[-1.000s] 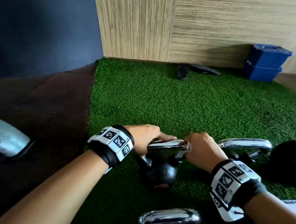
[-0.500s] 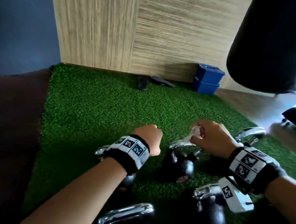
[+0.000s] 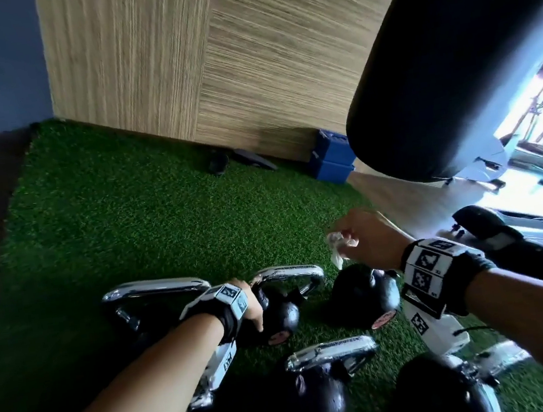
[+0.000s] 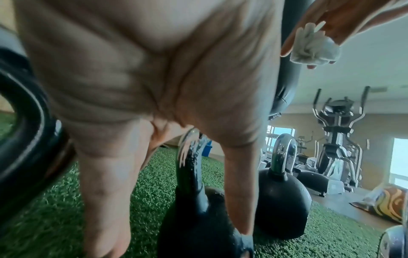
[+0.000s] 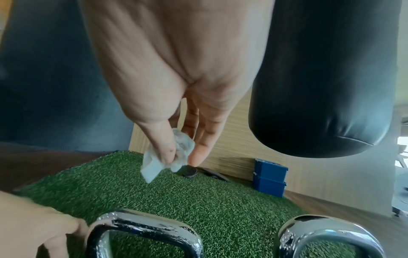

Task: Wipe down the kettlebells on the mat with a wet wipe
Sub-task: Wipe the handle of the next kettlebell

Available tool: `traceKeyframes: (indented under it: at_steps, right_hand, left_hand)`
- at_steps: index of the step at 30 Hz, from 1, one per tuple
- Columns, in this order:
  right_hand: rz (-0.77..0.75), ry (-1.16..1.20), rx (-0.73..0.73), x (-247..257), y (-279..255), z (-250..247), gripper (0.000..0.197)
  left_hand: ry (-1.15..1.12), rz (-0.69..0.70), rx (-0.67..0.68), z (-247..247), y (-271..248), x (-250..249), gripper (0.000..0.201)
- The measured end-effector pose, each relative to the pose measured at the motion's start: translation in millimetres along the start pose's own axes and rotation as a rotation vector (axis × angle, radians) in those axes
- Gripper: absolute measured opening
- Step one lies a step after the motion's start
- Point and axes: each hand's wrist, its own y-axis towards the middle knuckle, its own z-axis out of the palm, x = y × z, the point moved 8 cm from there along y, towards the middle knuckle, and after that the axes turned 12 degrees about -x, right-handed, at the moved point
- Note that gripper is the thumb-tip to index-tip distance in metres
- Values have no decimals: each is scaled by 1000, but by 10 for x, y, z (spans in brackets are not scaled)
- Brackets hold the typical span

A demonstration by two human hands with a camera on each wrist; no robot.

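Note:
Several black kettlebells with chrome handles stand on the green turf mat [image 3: 125,207]. My left hand [image 3: 254,311] reaches down over a small kettlebell [image 3: 279,315], thumb and fingers straight and straddling it [image 4: 198,227], tips touching the ball. My right hand [image 3: 367,238] hovers above and to the right, over a neighbouring kettlebell [image 3: 364,293], and pinches a crumpled white wet wipe [image 3: 336,249] between thumb and fingers [image 5: 174,157]. The wipe touches no kettlebell.
A black punching bag [image 3: 451,61] hangs close on the right, above the mat's edge. Two stacked blue boxes [image 3: 331,158] and flat dark objects [image 3: 219,164] lie by the wooden wall. More kettlebells [image 3: 322,392] crowd the near side. Gym machines [image 4: 337,136] stand beyond.
My right hand has lifted the wipe off the chrome handle and drawn up and to the right. My left hand has let go of the handle and dropped onto the ball. The view swung right.

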Motion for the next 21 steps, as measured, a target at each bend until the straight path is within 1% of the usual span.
traceKeyframes:
  at_steps: [2,4,7,9,11,14,15,17,19,21]
  right_hand:
    - [-25,40,13,-118,55,116,15]
    - [-41,96,-11,-301,117,243,17]
    - [-59,155,-19,-621,181,496,15]
    - [-112,196,-2,-724,242,683,11]
    - [-107,265,9,-826,315,853,21]
    - [-126,293,-29,-901,417,1013,24]
    - [-146,300,-38,-904,443,1047,23]
    - [-175,336,-32,-883,473,1108,20]
    - [-212,343,-34,-838,479,1144,17]
    - [-266,319,-35,-762,460,1171,19]
  left_hand:
    - [-48,-43,76,147,32,-34,88]
    - [-114,-107,113,248,89,-55,82]
    - [-226,-253,145,412,158,-22,92]
    - [-296,-316,130,538,198,-3,96]
    - [-368,-375,115,702,221,19,105]
    - [-405,-424,140,917,179,27,134]
    - [-429,-439,133,964,180,23,143]
    - [-490,-456,74,1024,220,8,156]
    - [-568,-467,12,1064,261,-28,156]
    - [-677,-457,-30,1119,304,-80,145]
